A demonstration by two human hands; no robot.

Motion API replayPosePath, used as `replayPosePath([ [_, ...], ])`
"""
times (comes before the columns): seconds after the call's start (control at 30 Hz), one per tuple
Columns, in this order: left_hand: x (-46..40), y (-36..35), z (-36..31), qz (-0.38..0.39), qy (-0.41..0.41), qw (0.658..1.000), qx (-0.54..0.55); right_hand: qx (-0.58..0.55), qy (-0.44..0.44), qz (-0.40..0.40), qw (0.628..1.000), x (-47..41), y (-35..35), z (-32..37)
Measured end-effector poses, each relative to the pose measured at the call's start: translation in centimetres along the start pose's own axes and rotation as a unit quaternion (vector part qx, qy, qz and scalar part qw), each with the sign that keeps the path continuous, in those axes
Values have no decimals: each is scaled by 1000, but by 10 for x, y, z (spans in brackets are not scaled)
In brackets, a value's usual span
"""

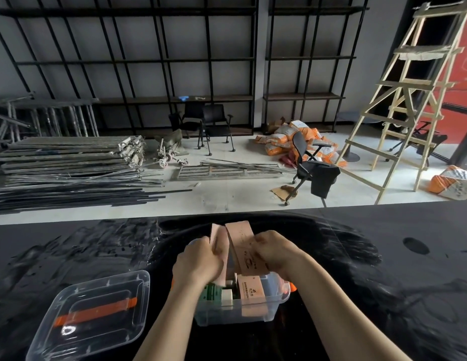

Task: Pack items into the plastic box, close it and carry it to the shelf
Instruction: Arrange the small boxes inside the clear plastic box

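Observation:
A clear plastic box [227, 315] with orange side clips stands open on the black table in front of me. Inside it are a green-and-white pack [214, 295] and a pink carton [249, 289] standing upright. My left hand [198, 261] grips a pink flat piece [218, 237] above the box. A long pink carton [244, 247], tilted over the box, is held by my right hand [275, 252]. The clear lid [94, 312] with an orange handle lies flat on the table to the left of the box.
The glossy black table [383, 269] fills the foreground, with a round hole [415, 245] at the right. Beyond it are black wall shelves [175, 61], stacked metal frames [70, 162], office chairs [309, 165], orange-white sacks [292, 139] and a wooden ladder [414, 100].

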State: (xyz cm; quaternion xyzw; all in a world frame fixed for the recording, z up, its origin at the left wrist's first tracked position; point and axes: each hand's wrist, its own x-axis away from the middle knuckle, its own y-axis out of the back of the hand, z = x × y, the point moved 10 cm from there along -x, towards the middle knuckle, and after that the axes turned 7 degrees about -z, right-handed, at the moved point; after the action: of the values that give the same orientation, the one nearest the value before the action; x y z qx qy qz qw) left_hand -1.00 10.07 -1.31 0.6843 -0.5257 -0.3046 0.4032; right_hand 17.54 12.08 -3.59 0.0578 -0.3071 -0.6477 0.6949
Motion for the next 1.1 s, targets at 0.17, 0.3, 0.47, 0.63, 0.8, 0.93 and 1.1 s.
replayPosePath([
  [0.17,2,-11,-18,64,24,966,250,-85,0,8,996,2,-21,2],
  [0.3,7,-21,-37,57,-5,954,294,-124,14,-15,992,-2,-13,7],
  [0.47,1,-38,-42,41,-93,994,42,-179,-6,-99,979,-8,28,-10],
  [0.63,13,-110,-28,260,-80,954,-128,-205,-35,-90,974,-10,21,-20],
  [0.8,16,-142,-35,262,-97,935,-218,-202,-57,-90,974,-15,20,-26],
  [0.93,11,-136,-32,213,-73,950,-217,-201,-62,-89,974,-16,20,-28],
  [1.1,12,-120,-28,251,-11,967,-52,-217,-67,-85,970,-15,22,-27],
])
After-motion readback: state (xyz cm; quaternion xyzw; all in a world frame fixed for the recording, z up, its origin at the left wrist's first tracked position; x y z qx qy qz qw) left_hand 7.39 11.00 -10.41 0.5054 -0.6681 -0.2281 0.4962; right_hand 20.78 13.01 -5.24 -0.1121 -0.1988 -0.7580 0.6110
